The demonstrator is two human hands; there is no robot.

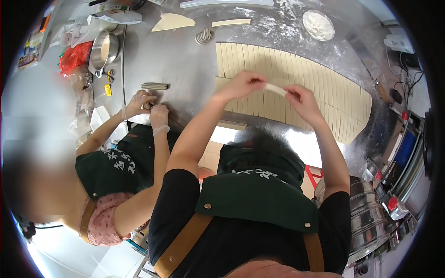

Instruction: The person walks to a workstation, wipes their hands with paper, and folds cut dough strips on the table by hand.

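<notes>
Between my two hands a pale strip of dough [276,89] is held up by its ends. My left hand [245,85] pinches one end, fingers closed. The other end is gripped by the closed fingers of my right hand [301,99]. Beneath them lies a wide sheet of dough cut into many narrow strips [296,69], spread over the steel table [185,65]. Part of this sheet is hidden behind my hands and forearms.
At left, a co-worker's gloved hands [150,106] shape a twisted dough piece beside stacked strips [155,86]. A twisted roll [203,36], dough scraps [174,22] and a bowl of flour [318,25] sit farther back. A long knife [383,92] lies right; a metal bowl [104,51] stands left.
</notes>
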